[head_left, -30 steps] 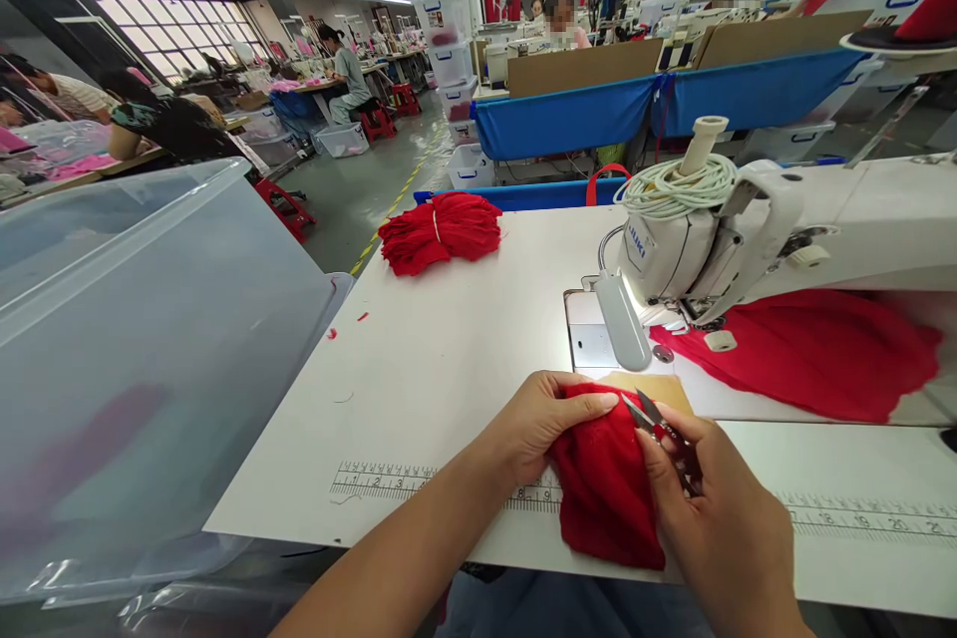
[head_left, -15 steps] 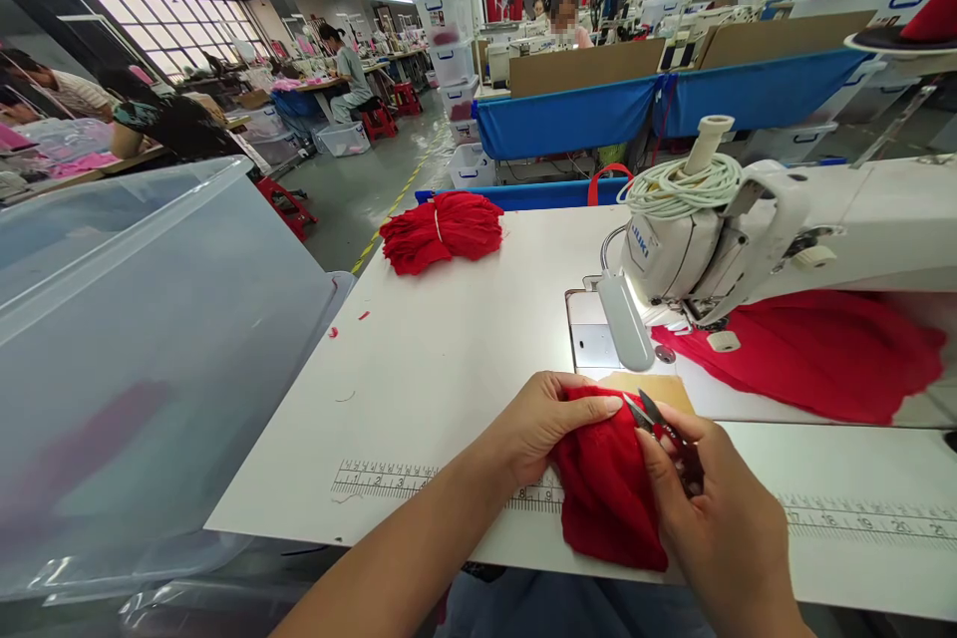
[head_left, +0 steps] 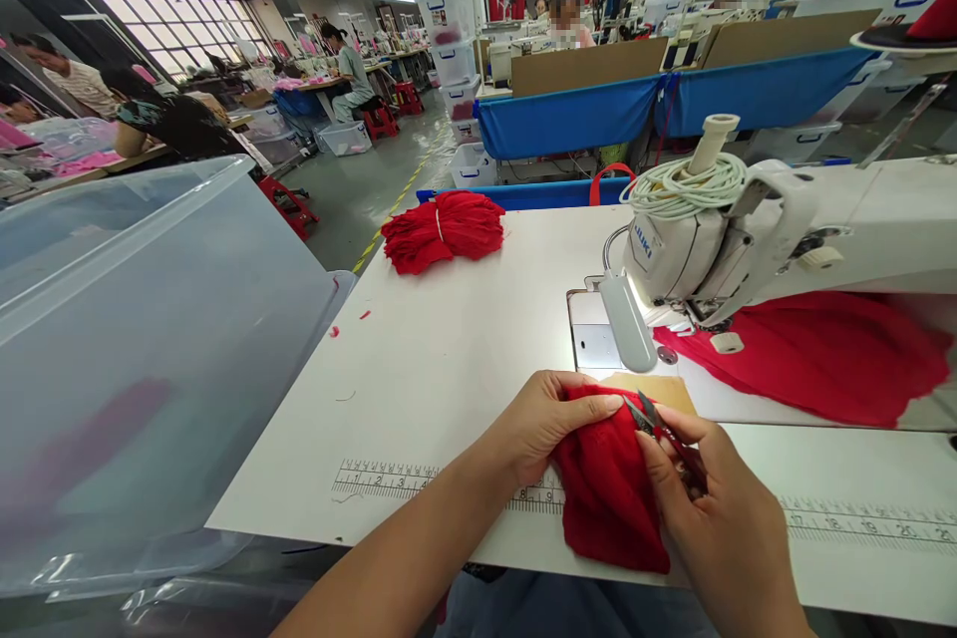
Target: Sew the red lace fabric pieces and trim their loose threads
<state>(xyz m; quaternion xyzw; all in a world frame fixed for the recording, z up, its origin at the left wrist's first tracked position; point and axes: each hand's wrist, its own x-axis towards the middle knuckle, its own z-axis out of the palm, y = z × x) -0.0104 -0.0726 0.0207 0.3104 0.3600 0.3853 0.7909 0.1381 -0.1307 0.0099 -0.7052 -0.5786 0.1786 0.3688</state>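
Observation:
A small piece of red fabric (head_left: 609, 488) hangs over the front part of the white table. My left hand (head_left: 549, 424) pinches its upper edge between thumb and fingers. In my right hand (head_left: 710, 488) are thread snips (head_left: 662, 429), dark-bladed with red on the handle, held with the tips slightly apart. Those tips touch or nearly touch the fabric edge beside my left thumb; whether a thread lies between them is too small to tell. Behind my hands stands a white sewing machine (head_left: 673, 254), with a larger red fabric piece (head_left: 829, 349) lying under its arm.
A tied bundle of red fabric (head_left: 445, 231) lies at the table's far left. A printed ruler (head_left: 381, 480) runs along the front. Left of the table stands a large clear plastic bin (head_left: 164, 349). Co-workers sit at other stations beyond a blue cloth trough (head_left: 568, 125).
The snips have turned slightly in my right hand, and their blades look a little closer together. My left hand and the fabric stay nearly still.

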